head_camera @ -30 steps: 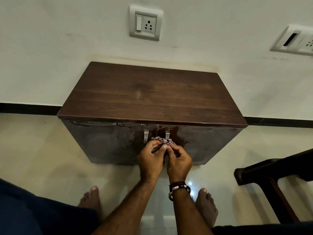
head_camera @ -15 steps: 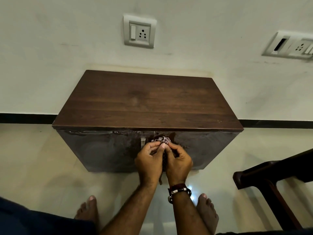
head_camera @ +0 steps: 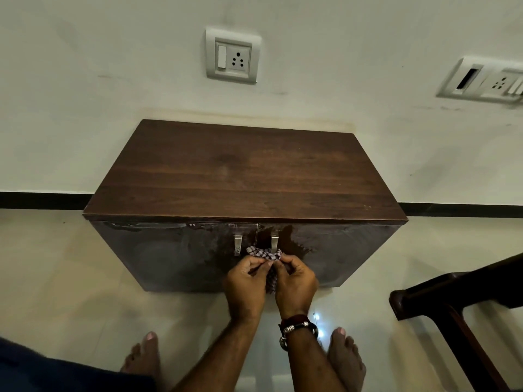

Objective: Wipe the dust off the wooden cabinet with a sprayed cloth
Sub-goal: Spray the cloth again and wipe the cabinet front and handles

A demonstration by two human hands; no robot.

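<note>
I see the wooden cabinet (head_camera: 243, 176) lying long axis left-right, doors facing me. Left hand (head_camera: 245, 284) and right hand (head_camera: 295, 281) both pinch the checked cloth (head_camera: 264, 254), bunched just above the fingertips, before the doors.

dark brown wood-grain cabinet (head_camera: 243, 176); purple-white checked cloth (head_camera: 264, 254); silver handles (head_camera: 238, 244); cream wall (head_camera: 85, 66).

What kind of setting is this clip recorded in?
Probably a room in a home: a low wooden cabinet against a painted wall with a switch-and-socket plate, glossy tiled floor, and bare feet.
</note>
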